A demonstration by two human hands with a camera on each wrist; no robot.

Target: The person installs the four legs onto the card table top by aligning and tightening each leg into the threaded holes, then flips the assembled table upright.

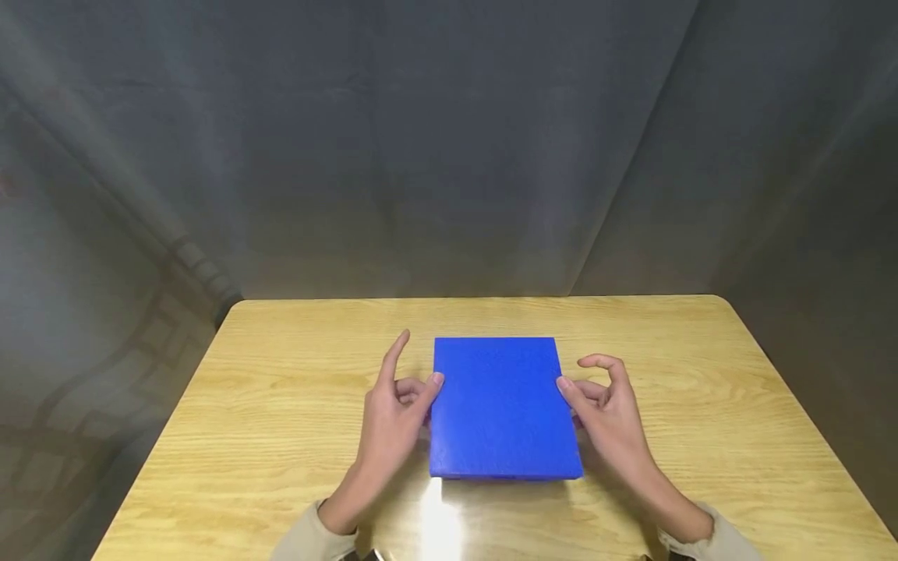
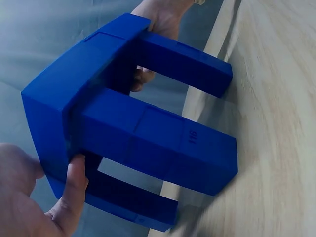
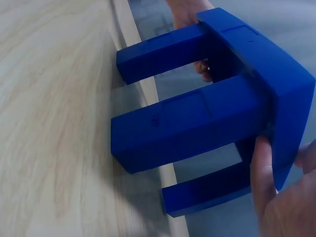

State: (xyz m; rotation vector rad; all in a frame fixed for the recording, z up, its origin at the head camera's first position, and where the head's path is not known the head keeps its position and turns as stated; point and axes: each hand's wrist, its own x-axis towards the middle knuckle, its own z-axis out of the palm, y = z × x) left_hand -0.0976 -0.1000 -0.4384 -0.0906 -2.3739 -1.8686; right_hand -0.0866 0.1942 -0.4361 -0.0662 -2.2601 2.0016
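A small blue stool [image 1: 501,409] is upright in front of me, its flat square top facing up. Thick legs show beneath it in the left wrist view, one leg [image 2: 158,138] bearing small raised marks. My left hand [image 1: 391,425] pinches the left edge of the top, thumb above and other fingers below, with the index finger raised away. On the opposite edge, my right hand [image 1: 617,417] grips likewise, its index finger bent and off the stool. In the right wrist view, the stool's leg [image 3: 187,123] ends close over the tabletop.
The stool is over a light wooden table [image 1: 295,374] with rounded far corners. Behind the table and at both sides hang dark grey curtains [image 1: 393,156]. A bright light reflection lies on the wood just in front of the stool.
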